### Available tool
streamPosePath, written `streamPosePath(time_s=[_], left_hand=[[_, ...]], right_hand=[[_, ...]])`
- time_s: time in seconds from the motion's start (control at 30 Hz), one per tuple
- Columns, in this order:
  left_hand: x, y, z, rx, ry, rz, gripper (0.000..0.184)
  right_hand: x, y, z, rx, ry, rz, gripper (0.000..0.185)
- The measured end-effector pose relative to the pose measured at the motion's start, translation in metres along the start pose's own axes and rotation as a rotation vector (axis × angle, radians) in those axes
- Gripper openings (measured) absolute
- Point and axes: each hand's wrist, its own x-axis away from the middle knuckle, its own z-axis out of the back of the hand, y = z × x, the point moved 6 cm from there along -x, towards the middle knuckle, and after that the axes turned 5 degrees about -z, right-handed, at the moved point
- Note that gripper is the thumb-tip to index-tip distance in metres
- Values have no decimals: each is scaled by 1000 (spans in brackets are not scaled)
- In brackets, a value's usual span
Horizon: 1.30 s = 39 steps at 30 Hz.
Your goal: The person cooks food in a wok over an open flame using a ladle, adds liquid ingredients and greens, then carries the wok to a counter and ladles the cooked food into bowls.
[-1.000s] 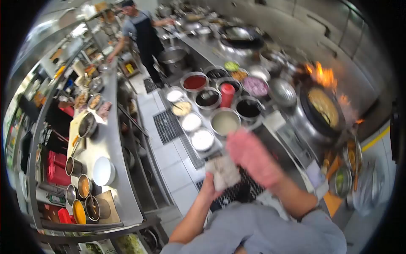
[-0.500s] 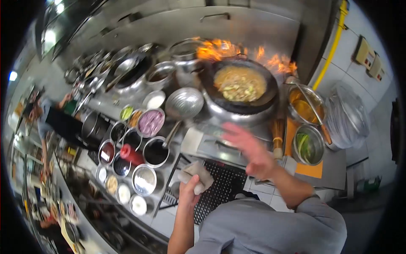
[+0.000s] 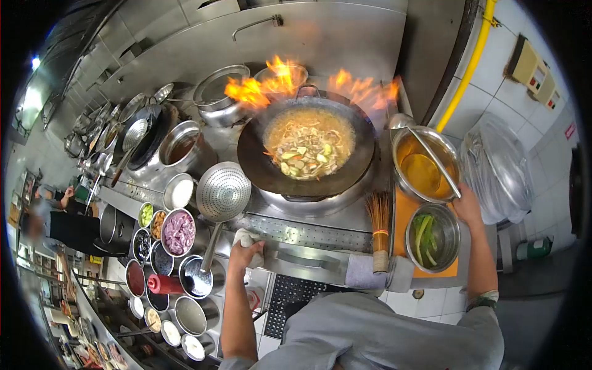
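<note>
My left hand (image 3: pixel 247 253) is closed on a folded grey cloth (image 3: pixel 249 238) at the front edge of the stove. My right hand (image 3: pixel 468 206) grips the handle end of a ladle (image 3: pixel 433 155), whose head lies out of clear sight in a metal bowl (image 3: pixel 402 179) of yellow-orange oil. Below that bowl, near my right wrist, a second metal bowl (image 3: pixel 455 253) holds green stalks in liquid. On the burner stands a black wok (image 3: pixel 253 148) with noodle-like strips, green pieces and broth (image 3: pixel 308 145) in it. Flames (image 3: pixel 271 83) rise behind the wok.
A perforated strainer (image 3: pixel 223 188) rests across containers left of the wok. Several seasoning pots and a red squeeze bottle (image 3: pixel 164 284) stand at the left. A bamboo brush (image 3: pixel 378 228) lies right of the wok. Another person (image 3: pixel 68 225) is at far left.
My right hand has moved right from in front of the wok and taken hold of the ladle. My left hand has brought the cloth up to the stove edge. The view has shifted.
</note>
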Motion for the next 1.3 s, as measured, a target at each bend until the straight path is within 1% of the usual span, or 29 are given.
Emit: streamPosePath(time_s=[0.03, 0.1, 0.17, 0.2, 0.3, 0.4, 0.5, 0.53, 0.6, 0.63, 0.7, 0.8, 0.9, 0.97, 1.0, 1.03, 1.1, 1.13, 1.2, 1.3], left_hand=[[-4, 3, -1, -39, -20, -20, 86], [8, 15, 6, -212, 55, -49, 89], [18, 30, 4, -381, 156, -119, 89], [19, 32, 2, -359, 162, -113, 85], [16, 33, -3, -406, 139, -165, 86], [20, 48, -8, -471, 83, -176, 86], [24, 59, -8, -472, 87, -199, 88], [25, 60, -9, -488, 100, -212, 90], [29, 60, -7, -541, 160, -361, 93], [29, 62, -7, -563, 194, -438, 95], [41, 79, -3, -486, 202, -474, 88], [57, 104, 3, -457, 194, -554, 77], [73, 137, 13, -408, 171, -647, 67], [80, 159, 15, -352, 170, -690, 63], [80, 166, 13, -286, 140, -686, 58], [78, 172, 6, -286, 132, -698, 56], [85, 213, -7, -242, 88, -797, 55], [87, 222, -16, -147, 51, -833, 52], [94, 250, -34, -193, 11, -975, 49], [111, 267, -44, -158, -34, -1024, 49]], right_hand=[[2, -3, 6, -56, 8, 36, 37], [20, -18, 21, -167, 16, 109, 34], [49, -36, 31, -310, -183, 67, 38], [66, -49, 36, -379, -283, 40, 40], [106, -127, 62, -483, -238, 178, 47], [111, -172, 37, -383, -342, 376, 55], [109, -221, 18, -243, -357, 494, 59], [107, -233, 12, -185, -301, 509, 59], [102, -258, 5, -64, -184, 549, 59], [103, -273, 5, -32, -163, 508, 60], [106, -295, 7, 38, -130, 423, 61], [99, -289, -3, -30, -97, 596, 62], [110, -261, 24, -62, -66, 662, 60], [126, -256, 53, 87, -133, 474, 59], [129, -244, 58, -31, -136, 434, 60], [127, -234, 58, -153, -152, 419, 60], [123, -227, 46, -206, -181, 535, 63], [116, -241, 32, -188, -208, 565, 62], [110, -241, 19, -143, -203, 520, 62], [113, -249, 30, 63, -166, 435, 63]])
